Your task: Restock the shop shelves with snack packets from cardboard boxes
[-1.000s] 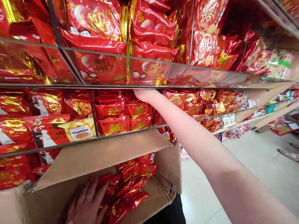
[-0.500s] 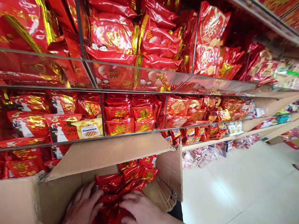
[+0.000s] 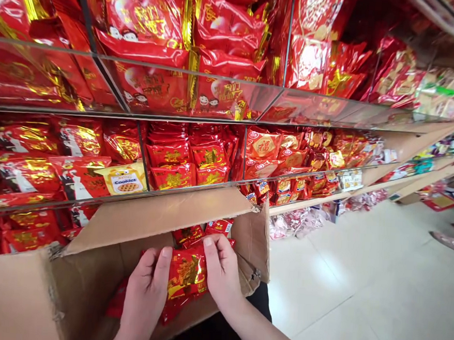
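Note:
Between both hands is a red snack packet [image 3: 187, 272] with gold print, held over the cardboard box [image 3: 87, 279]. My left hand [image 3: 146, 288] closes on its left end, thumb on top. On the right end, my right hand [image 3: 222, 270] grips with thumb and curled fingers. Whether more packets are stacked underneath cannot be made out. Other red packets [image 3: 219, 226] lie in the box behind the hands. The box's far flap [image 3: 162, 209] leans up against the shelf front.
Shelves with clear plastic fronts [image 3: 216, 94] hold many red packets. A yellow Cookies packet [image 3: 124, 179] stands at the front of the middle shelf. Tiled floor [image 3: 331, 286] stretches to the right, where another person's shoe [image 3: 449, 241] shows.
Both hands have come up from among the packets in the box and now hold a red packet between them. The view has shifted slightly, so the shelves appear higher.

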{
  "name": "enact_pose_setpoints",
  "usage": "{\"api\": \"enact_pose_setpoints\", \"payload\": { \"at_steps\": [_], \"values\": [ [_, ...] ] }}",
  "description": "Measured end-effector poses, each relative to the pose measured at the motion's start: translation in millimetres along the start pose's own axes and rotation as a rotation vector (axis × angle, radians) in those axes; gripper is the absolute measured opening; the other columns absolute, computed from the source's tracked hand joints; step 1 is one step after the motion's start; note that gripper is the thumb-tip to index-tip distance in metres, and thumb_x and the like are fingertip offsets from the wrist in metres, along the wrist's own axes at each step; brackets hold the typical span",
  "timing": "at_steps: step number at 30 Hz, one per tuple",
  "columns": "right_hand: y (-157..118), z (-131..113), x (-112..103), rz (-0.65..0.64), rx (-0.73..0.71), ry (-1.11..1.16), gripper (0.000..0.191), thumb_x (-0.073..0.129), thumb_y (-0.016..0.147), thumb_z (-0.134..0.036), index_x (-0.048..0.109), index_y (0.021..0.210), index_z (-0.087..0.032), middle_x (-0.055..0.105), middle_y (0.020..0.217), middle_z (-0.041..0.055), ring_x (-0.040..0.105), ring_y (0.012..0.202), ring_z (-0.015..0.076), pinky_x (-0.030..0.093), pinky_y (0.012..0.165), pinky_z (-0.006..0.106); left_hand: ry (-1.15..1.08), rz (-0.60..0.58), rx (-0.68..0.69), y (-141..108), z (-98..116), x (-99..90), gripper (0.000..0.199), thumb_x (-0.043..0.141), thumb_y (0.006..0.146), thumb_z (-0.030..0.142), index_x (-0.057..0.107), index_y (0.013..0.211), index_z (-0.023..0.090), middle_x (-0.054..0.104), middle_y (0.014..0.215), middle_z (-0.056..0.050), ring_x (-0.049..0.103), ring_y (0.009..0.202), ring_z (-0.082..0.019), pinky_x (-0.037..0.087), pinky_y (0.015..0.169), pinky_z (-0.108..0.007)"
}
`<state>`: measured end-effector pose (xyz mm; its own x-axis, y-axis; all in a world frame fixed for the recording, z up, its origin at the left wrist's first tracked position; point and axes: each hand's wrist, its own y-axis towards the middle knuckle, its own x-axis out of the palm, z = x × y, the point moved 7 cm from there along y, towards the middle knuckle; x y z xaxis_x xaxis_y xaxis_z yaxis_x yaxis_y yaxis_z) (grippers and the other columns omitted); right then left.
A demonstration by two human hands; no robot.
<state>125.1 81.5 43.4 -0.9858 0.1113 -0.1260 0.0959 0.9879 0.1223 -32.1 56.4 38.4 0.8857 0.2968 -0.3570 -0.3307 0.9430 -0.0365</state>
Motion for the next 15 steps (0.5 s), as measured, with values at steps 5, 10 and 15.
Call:
{"api": "enact_pose_setpoints", "payload": {
  "at_steps": [5, 10, 15],
  "values": [
    [-0.8, -10.6, -0.5, 0.031, -0.158, -0.237, 0.028, 0.030, 0.092, -0.033, 0.044, 0.071, -0.020, 0.048, 0.057, -0.0020, 0.045, 0.049, 0.0104, 0.035, 0.048, 0.022, 0.155, 0.081, 0.126, 3.5, 12.5, -6.1, 0.025, 0.047, 0.080, 0.039, 0.046, 0.061, 0.024, 0.044, 0.051, 0.006, 0.040, 0.049, -0.012, 0.034, 0.052, -0.021],
    [-0.2, -18.0, -7.3, 0.118, -0.231, -0.268, 0.028, 0.029, 0.092, -0.031, 0.044, 0.071, -0.021, 0.053, 0.056, -0.0006, 0.049, 0.047, 0.0118, 0.037, 0.047, 0.023, 0.177, 0.151, 0.193, -0.8, 27.7, -8.1, 0.022, 0.046, 0.081, 0.037, 0.048, 0.063, 0.024, 0.048, 0.052, 0.006, 0.042, 0.049, -0.012, 0.034, 0.053, -0.022],
    [5.7, -27.5, -12.5, 0.119, -0.207, -0.209, 0.028, 0.032, 0.092, -0.030, 0.050, 0.073, -0.019, 0.058, 0.060, 0.0004, 0.055, 0.053, 0.0116, 0.043, 0.050, 0.022, 0.156, 0.150, 0.224, 0.7, 43.6, -10.0, 0.024, 0.045, 0.081, 0.039, 0.049, 0.062, 0.024, 0.047, 0.051, 0.006, 0.042, 0.050, -0.012, 0.035, 0.052, -0.022]
  ]
}}
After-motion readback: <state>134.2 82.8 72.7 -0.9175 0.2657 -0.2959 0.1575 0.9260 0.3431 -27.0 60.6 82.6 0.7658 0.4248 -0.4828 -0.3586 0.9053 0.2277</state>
